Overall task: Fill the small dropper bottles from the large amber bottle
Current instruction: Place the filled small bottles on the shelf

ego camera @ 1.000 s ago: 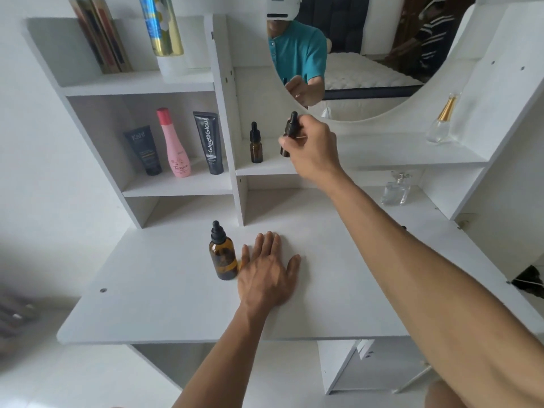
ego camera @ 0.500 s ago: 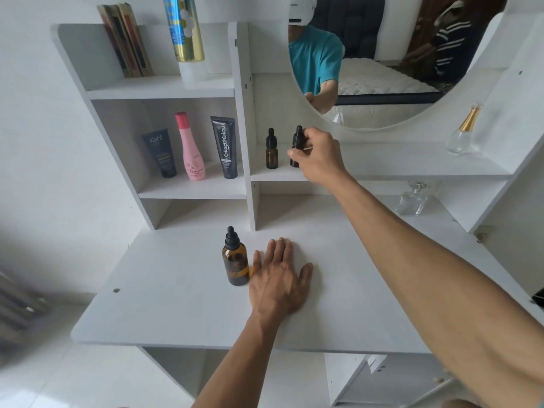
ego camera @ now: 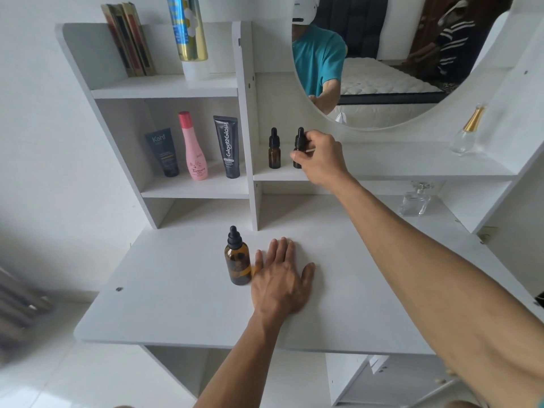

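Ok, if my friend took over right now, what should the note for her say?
Right hand: fingers closed on a small dropper bottle standing on the shelf.
Left hand: flat and empty on the desk, right beside the large amber bottle.
Second small bottle: on the shelf, capped.
Done: no filling visible; all caps on.
Left: bring both small bottles down, uncap, fill, recap.

3 tubes and bottles are standing in the left middle shelf [ego camera: 194, 189] compartment: a dark grey tube [ego camera: 163, 152], a pink bottle [ego camera: 192, 147] and a black tube [ego camera: 228, 145]. Above them, books [ego camera: 129, 39] are leaning at the top shelf's left end beside a tall gold and blue can [ego camera: 188, 33]. A gold-capped glass bottle [ego camera: 468, 132] is standing at the mirror [ego camera: 382, 69] shelf's right end, with a clear glass bottle [ego camera: 415, 198] on the desk [ego camera: 176, 304] near its back right corner.
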A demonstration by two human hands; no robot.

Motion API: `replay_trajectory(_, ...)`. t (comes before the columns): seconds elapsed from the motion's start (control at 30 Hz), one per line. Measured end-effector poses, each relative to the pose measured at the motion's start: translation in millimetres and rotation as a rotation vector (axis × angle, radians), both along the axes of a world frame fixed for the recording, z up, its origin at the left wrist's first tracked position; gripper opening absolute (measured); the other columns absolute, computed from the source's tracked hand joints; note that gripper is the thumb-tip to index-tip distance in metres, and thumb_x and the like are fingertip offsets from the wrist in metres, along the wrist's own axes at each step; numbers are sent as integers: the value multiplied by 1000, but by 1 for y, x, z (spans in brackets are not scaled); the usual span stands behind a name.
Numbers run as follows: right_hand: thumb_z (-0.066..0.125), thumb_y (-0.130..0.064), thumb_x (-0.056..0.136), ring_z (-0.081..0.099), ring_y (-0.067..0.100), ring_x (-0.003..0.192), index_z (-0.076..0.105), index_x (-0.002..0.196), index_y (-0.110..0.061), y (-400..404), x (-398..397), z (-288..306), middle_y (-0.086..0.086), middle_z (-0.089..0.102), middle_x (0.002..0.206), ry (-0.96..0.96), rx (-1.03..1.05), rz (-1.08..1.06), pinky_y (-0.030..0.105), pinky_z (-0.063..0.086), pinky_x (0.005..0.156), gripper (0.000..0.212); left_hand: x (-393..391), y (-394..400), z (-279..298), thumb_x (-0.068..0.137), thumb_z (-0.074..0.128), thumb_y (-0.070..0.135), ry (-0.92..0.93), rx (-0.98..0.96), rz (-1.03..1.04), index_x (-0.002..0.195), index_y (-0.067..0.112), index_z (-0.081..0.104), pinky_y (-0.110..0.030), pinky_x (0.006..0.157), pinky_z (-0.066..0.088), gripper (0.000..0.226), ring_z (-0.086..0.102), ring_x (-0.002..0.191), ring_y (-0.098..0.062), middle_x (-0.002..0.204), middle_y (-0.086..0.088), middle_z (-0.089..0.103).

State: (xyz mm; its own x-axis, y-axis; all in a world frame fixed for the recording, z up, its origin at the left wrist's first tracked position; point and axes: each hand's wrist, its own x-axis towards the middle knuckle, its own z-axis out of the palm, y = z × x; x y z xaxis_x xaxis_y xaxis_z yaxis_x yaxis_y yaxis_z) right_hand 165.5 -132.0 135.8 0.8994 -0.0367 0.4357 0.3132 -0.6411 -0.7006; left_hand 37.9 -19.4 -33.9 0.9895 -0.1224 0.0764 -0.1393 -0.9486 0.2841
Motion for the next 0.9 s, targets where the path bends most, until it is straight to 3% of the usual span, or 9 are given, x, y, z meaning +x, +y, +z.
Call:
replay_trajectory(0.2, 76, -23, 85, 67, 19, 90, 66, 111, -12, -1, -1, 0, 0, 71, 98, 13, -3, 2, 25, 50, 80, 30, 0, 0, 1, 103, 18, 62, 1, 4, 3, 163, 16, 13, -46, 127, -2, 76, -3, 159, -17, 172, 1, 7)
replay_trajectory(0.37, 84, -25, 74, 70, 17, 98, 60, 127, -12, -8, -8, -7, 3, 70, 119, 71, 63, 21, 35, 56, 95, 59, 0, -1, 1, 103, 18, 63, 9, 9, 8, 163, 16, 12, -45, 127, -2, 77, -3, 159, -17, 172, 2, 6)
replay_trajectory(0.43, 85, -24, 75, 67, 17, 106, 55, 134, -11, -13, -17, -13, 5, 64, 129, 49, 111, -2, 32, 55, 96, 67, 0, -1, 1, 102, 18, 63, 10, 9, 9, 163, 16, 12, -46, 127, -2, 77, -3, 159, -17, 172, 2, 6)
replay_trajectory(0.53, 81, -14, 79, 66, 16, 101, 59, 129, -8, -24, -44, -25, 8, 67, 121, -83, 210, -69, 25, 56, 87, 55, 1, 1, 0, 103, 18, 62, 3, 9, 6, 163, 16, 12, -45, 127, -2, 77, -2, 159, -17, 172, 2, 7)
replay_trajectory(0.7, 74, -2, 82, 67, 20, 91, 67, 116, -6, -53, -102, -67, 9, 69, 105, -168, 202, -159, 36, 58, 86, 35, 2, 3, -3, 102, 19, 64, -8, 6, 3, 163, 17, 15, -46, 127, 0, 77, 1, 158, -17, 172, 2, 10)
replay_trajectory(0.9, 74, 2, 79, 59, 32, 113, 62, 122, -4, -108, -143, -112, 12, 59, 122, -293, 102, -446, 50, 51, 92, 45, 1, 1, -2, 102, 20, 64, 3, 25, -9, 163, 18, 15, -45, 127, 2, 77, 2, 158, -18, 172, 3, 11)
